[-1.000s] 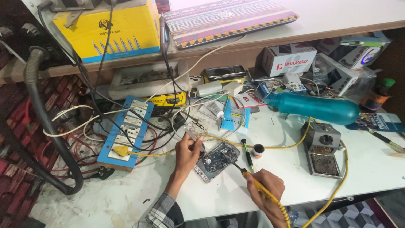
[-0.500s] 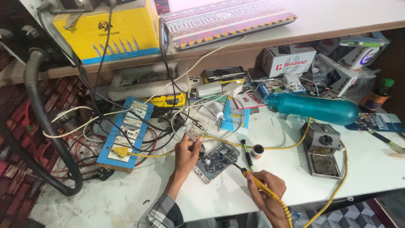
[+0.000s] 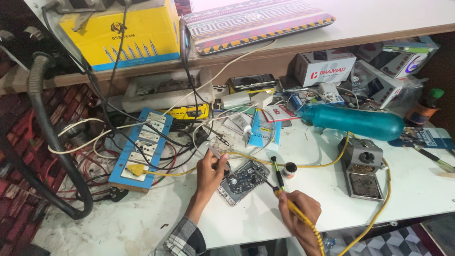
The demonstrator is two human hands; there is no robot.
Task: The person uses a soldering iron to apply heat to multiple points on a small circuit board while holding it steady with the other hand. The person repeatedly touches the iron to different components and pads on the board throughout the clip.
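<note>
Cluttered white surface (image 3: pixel 407 189): left hand (image 3: pixel 210 169) fingers pinching tweezers (image 3: pixel 219 155), right hand (image 3: pixel 298 213) gripping soldering iron (image 3: pixel 284 201) over opened phone (image 3: pixel 243 181); a slip could bridge pads.

A stained white worktable (image 3: pixel 246 223) carries an opened phone circuit board (image 3: pixel 242 181), teal plastic bottle (image 3: pixel 353 122), grey metal soldering stand (image 3: pixel 362 167) and blue switchboard (image 3: pixel 140 148).

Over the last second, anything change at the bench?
Barely. The left hand keeps its tweezers at the opened phone, and the right hand keeps the yellow soldering iron with its tip at the phone's edge; neither took hold of or let go of anything. The teal bottle, iron stand and blue switchboard lie where they were.
</note>
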